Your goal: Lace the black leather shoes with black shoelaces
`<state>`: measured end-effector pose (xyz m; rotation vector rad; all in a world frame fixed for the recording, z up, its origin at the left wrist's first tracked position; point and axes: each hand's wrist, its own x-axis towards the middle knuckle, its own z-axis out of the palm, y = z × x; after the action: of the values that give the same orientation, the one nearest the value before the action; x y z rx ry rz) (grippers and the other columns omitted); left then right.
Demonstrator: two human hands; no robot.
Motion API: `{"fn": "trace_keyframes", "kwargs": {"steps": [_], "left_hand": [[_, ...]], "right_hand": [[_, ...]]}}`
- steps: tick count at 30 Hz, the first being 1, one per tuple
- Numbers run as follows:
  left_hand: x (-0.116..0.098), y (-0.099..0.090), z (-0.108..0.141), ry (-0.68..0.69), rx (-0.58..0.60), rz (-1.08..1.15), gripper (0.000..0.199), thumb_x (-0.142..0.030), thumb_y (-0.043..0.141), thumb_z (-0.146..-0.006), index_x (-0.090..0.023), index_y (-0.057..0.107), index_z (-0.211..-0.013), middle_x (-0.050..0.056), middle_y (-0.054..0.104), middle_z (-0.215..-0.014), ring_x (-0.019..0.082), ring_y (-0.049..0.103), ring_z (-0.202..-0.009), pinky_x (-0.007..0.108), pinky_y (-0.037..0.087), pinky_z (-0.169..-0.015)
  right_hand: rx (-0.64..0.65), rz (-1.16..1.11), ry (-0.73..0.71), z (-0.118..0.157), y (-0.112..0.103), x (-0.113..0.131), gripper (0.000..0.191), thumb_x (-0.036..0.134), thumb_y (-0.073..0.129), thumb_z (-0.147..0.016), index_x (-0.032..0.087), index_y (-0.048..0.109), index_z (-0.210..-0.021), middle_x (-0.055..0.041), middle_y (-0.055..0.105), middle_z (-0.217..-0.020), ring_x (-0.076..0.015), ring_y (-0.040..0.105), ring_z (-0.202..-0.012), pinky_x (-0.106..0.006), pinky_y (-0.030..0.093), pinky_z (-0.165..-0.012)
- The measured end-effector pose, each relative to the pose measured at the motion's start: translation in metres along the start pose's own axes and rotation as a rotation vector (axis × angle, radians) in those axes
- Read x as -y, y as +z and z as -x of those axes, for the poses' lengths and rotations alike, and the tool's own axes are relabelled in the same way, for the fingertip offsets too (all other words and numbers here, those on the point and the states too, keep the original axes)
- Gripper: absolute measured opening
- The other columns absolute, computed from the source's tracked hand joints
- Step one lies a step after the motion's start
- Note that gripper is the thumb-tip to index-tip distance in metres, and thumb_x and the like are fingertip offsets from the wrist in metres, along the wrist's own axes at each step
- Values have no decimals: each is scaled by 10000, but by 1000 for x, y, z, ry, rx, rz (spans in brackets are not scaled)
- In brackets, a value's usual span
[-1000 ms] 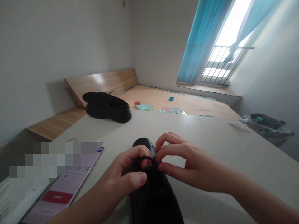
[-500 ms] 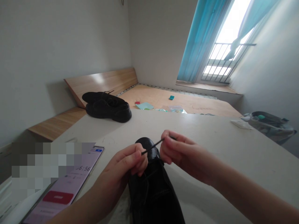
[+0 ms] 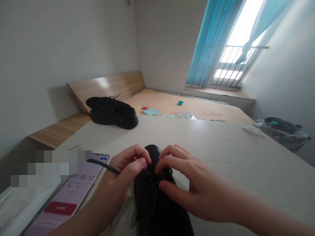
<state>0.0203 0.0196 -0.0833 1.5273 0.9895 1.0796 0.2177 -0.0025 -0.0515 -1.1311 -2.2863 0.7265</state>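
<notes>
A black lace-up shoe (image 3: 163, 209) lies on the white table in front of me, its toe pointing away. My left hand (image 3: 130, 164) is curled at the shoe's left side near the toe, thumb and forefinger close together. A dark shoelace (image 3: 107, 166) passes through this hand, and one end sticks out to the left over the phone. Over the lacing, my right hand (image 3: 183, 173) rests with bent fingers, its thumb and forefinger apart and touching the shoe. Its fingers partly hide the eyelets.
Another black shoe (image 3: 113, 113) lies at the table's far left. A phone (image 3: 66, 193) with a running timer is left of my hands. White tissue (image 3: 253, 131) lies near the right edge, beside a lined bin (image 3: 285, 132). Beyond the table, a wooden bed board (image 3: 157, 98) carries small packets.
The lace was stretched between both hands above the toe. Now my right hand has let go and come down onto the lacing, and the lace end trails left from my left hand.
</notes>
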Motion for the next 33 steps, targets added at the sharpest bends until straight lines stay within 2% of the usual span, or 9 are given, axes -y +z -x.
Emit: {"fn": "trace_keyframes", "kwargs": {"steps": [4,10,14,17,23,26,28,30,33], "left_hand": [[3,6,-1,26,99,-438,100,-296,528,-808,-224,588,-844,16,583,-868,224,522,-886,340,404,-795],[4,6,-2,76,167,-532,197,-322,486,-834,-209,488,-672,21,536,-838,230,493,-886,341,382,-778],[3,5,-3,-8,223,-345,233,-351,521,-813,-202,517,-634,16,524,-856,216,492,-888,331,357,-817],[3,3,-4,-120,269,-78,218,-350,541,-793,-198,510,-640,3,502,-840,187,479,-841,307,355,-787],[-3,-4,-5,-177,96,372,259,-355,561,-810,-192,494,-620,-29,389,-628,135,383,-655,259,381,-648],[-8,-9,-4,-66,-28,498,209,-361,537,-840,-198,668,-845,-51,340,-567,112,344,-567,243,420,-624],[-10,-12,-3,24,-65,496,307,-363,516,-850,-215,672,-1068,-65,313,-538,107,298,-516,233,409,-557],[-9,-13,-1,80,-70,355,358,-349,527,-842,-240,640,-1164,-64,362,-539,110,325,-514,228,387,-524],[-4,-10,0,85,-43,-76,387,-299,553,-852,-301,588,-1237,-46,535,-688,129,487,-646,259,438,-663]], "right_hand": [[3,8,127,-4,-5,-12,92,265,521,-947,227,604,-939,-32,588,-968,-194,531,-958,-357,462,-818],[133,-234,154,-12,-3,-26,53,221,535,-910,212,585,-898,-21,545,-968,-156,535,-895,-324,470,-841],[164,-271,131,-12,0,-25,153,274,473,-949,208,538,-827,-19,495,-936,-165,485,-931,-339,432,-893],[178,-509,167,-10,2,-26,243,396,505,-940,202,553,-802,-32,502,-968,-180,471,-957,-360,402,-930],[-103,-1077,305,-15,-8,-35,331,441,516,-916,201,483,-691,18,444,-697,-144,515,-742,-345,460,-843],[-187,-1069,303,-18,-20,-39,349,421,503,-914,213,410,-649,68,290,-596,-96,333,-520,-281,476,-654],[-214,-1021,307,-18,-24,-39,290,415,515,-910,208,488,-709,83,252,-576,-86,205,-465,-215,350,-455],[-254,-941,300,-16,-27,-38,223,375,564,-903,192,579,-775,76,298,-569,-85,194,-467,-203,216,-405],[-332,-617,222,-14,-26,-36,147,296,610,-893,177,670,-831,32,463,-627,-92,335,-538,-214,264,-463]]}}
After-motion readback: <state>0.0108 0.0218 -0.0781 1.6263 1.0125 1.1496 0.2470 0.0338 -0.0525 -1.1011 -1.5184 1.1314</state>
